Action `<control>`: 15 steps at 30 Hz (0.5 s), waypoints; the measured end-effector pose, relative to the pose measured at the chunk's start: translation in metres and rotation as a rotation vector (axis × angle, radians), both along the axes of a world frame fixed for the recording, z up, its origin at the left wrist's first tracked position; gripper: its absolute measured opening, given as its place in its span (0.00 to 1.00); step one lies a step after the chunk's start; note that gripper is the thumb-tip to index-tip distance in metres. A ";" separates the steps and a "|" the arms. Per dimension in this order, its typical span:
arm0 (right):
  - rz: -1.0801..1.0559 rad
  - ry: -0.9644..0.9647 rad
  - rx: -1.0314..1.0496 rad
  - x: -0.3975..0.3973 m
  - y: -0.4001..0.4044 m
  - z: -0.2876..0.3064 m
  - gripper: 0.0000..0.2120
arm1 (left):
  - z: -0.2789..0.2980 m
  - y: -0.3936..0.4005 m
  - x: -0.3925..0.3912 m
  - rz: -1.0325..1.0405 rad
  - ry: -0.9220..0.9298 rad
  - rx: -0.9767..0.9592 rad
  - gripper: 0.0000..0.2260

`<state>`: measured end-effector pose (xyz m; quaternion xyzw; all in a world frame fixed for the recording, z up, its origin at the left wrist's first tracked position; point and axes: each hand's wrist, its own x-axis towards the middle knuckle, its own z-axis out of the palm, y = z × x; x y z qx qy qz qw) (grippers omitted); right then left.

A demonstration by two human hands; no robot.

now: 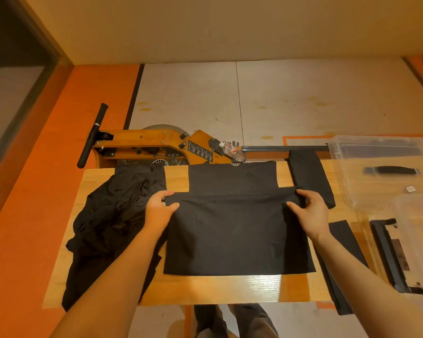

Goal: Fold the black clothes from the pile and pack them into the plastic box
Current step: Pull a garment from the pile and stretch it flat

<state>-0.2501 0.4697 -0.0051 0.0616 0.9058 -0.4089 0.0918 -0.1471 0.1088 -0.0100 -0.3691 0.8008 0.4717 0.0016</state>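
Note:
A black T-shirt (237,230) lies flat on the wooden table (220,289), its lower part doubled up over the middle. My left hand (160,208) pinches the left end of that folded edge. My right hand (308,211) pinches the right end. The collar end (232,176) points away from me. A heap of unfolded black clothes (108,215) lies left of the shirt and hangs over the table's left side. A clear plastic box (386,172) stands at the back right.
A folded black garment (308,176) lies at the back right of the table, a black strip of cloth (342,259) along the right edge. The clear lid (415,245) with black latches lies at right. A wooden rowing machine (156,145) with a water bottle (230,150) stands behind.

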 end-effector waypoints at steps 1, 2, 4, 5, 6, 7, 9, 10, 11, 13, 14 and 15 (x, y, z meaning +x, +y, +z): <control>0.006 0.007 0.005 -0.008 -0.003 0.002 0.25 | 0.003 -0.003 -0.007 0.001 0.012 -0.013 0.16; 0.014 0.017 0.009 -0.016 -0.006 0.003 0.25 | 0.007 -0.006 -0.016 0.001 0.021 -0.023 0.16; 0.021 0.034 0.004 -0.035 -0.013 0.005 0.26 | 0.013 -0.013 -0.034 0.004 0.042 -0.048 0.16; 0.023 0.040 -0.002 -0.046 -0.018 0.005 0.27 | 0.016 -0.017 -0.044 0.009 0.043 -0.070 0.16; 0.030 0.046 0.002 -0.057 -0.023 0.005 0.28 | 0.020 -0.020 -0.056 0.018 0.034 -0.104 0.16; 0.045 0.052 0.036 -0.067 -0.029 0.004 0.30 | 0.022 -0.022 -0.067 0.028 0.013 -0.149 0.17; 0.087 0.071 0.187 -0.080 -0.042 0.000 0.36 | 0.023 -0.021 -0.085 0.026 -0.087 -0.279 0.22; 0.110 0.080 0.273 -0.081 -0.049 -0.001 0.38 | 0.022 -0.016 -0.089 0.002 -0.164 -0.359 0.25; 0.145 0.089 0.347 -0.078 -0.055 -0.004 0.38 | 0.020 -0.010 -0.091 -0.035 -0.231 -0.431 0.28; 0.267 0.098 0.455 -0.062 -0.067 -0.013 0.37 | 0.008 0.008 -0.085 -0.142 -0.301 -0.505 0.31; 0.334 0.085 0.482 -0.051 -0.071 -0.021 0.37 | 0.001 0.019 -0.081 -0.208 -0.327 -0.509 0.32; 0.389 0.058 0.500 -0.041 -0.075 -0.029 0.38 | -0.007 0.029 -0.076 -0.279 -0.366 -0.497 0.34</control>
